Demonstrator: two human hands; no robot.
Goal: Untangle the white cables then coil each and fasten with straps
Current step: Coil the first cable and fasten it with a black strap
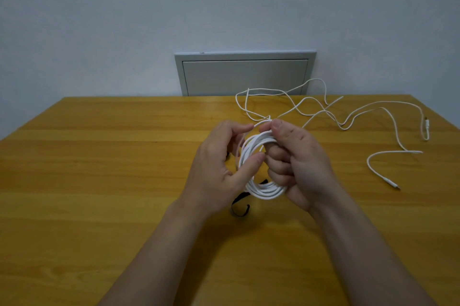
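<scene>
Right hand (296, 156) gripping white coil (263, 191) above surface (99, 181), fingers curling through loops. Left hand (216, 163) pinching coil's left side. Uncoiled cable (323, 111) trailing away far-right. Black strap (240, 206) lying directly beneath coil, nearer left hand.

Left hand (216, 168) and right hand (296, 163) bare; forearms (159, 251) bare, entering from 7 and 5 o'clock. Nails (276, 126) short.
</scene>
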